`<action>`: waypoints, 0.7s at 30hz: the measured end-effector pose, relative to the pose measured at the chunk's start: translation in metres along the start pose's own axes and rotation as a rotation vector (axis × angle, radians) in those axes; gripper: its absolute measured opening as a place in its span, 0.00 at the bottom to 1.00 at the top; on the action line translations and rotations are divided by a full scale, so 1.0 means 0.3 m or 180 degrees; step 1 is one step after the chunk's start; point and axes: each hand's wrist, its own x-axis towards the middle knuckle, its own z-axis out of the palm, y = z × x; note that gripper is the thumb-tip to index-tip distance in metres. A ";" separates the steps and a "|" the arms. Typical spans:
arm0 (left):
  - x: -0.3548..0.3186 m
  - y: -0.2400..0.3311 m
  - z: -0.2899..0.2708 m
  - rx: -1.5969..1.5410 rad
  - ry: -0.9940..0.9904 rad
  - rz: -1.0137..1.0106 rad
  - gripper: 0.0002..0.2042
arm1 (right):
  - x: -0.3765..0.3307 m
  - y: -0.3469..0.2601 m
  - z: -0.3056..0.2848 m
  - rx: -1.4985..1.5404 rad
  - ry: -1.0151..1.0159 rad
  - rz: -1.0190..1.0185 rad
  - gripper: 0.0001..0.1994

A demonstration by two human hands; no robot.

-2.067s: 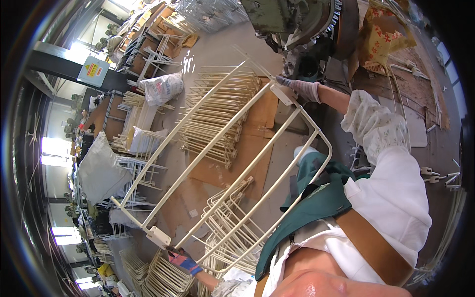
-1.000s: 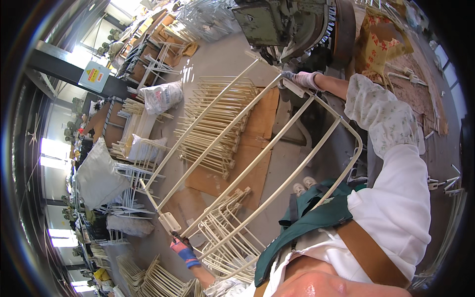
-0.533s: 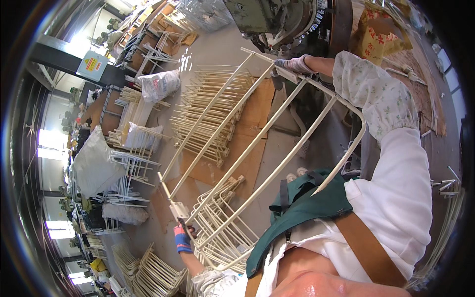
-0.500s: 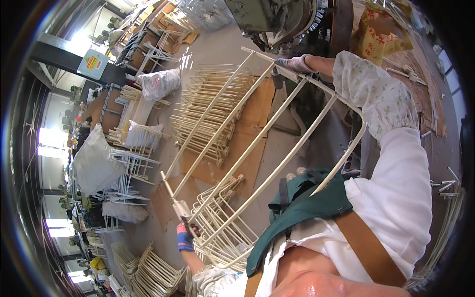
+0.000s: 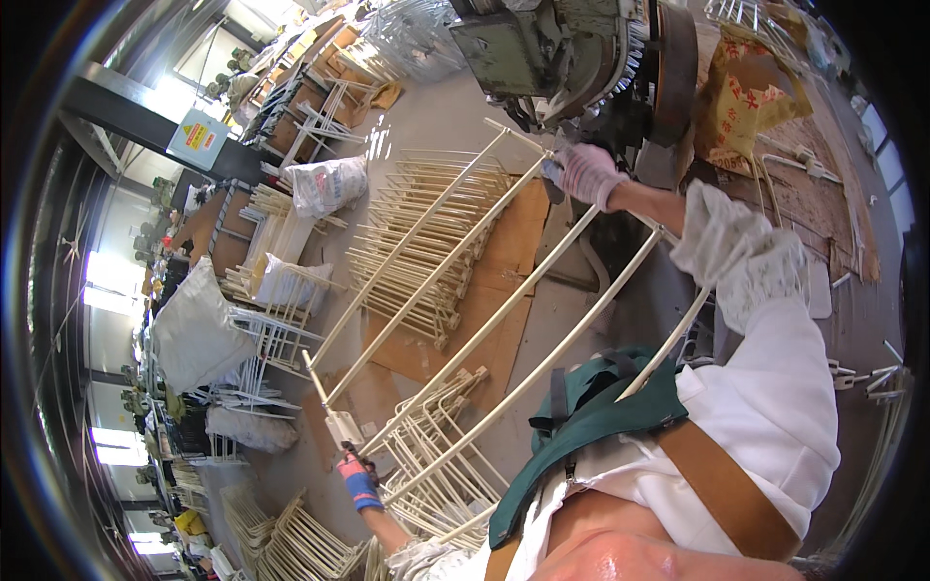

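A large cream-coloured metal tube frame [image 5: 504, 312] with several long parallel bars slants across in front of me. My left hand [image 5: 360, 481], in a pink and blue glove, is closed round its lower left end, beside a pale joint piece [image 5: 343, 426]. At the far end, just before the machine, my right hand [image 5: 589, 176], in a pale striped glove, grips the frame's end bar. The glove hides most of what those fingers touch. The near right corner of the frame passes behind my right sleeve and against my green apron [image 5: 591, 426].
A dark green machine [image 5: 528, 53] with a toothed edge and a wheel stands at the far end. Stacked cream frames [image 5: 417, 242] lie on cardboard [image 5: 504, 290] on the floor, with another pile [image 5: 446, 436] nearer. White sacks [image 5: 329, 184] and a torn yellow bag [image 5: 746, 97] stand around.
My right hand has shifted and turned along the far end bar, its glove now more over the bar. The frame has swung slightly, its lower left end moving left. My view has also tilted a little.
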 end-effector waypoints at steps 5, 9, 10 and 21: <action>0.046 0.029 -0.009 -0.0092 -0.0432 0.0077 0.24 | 0.039 -0.045 0.171 0.5066 -0.1367 0.2799 0.14; -0.091 0.082 0.049 -0.0406 -0.0755 -0.0404 0.26 | 0.094 -0.007 0.251 0.5845 -0.0861 0.2791 0.10; -0.027 0.009 0.020 -0.0576 -0.1127 -0.0770 0.28 | 0.105 -0.023 0.281 0.5875 -0.0867 0.2722 0.10; 0.524 -0.075 0.432 -0.0295 -0.1563 0.0735 0.22 | 0.132 -0.052 0.263 0.6022 -0.0562 0.2711 0.10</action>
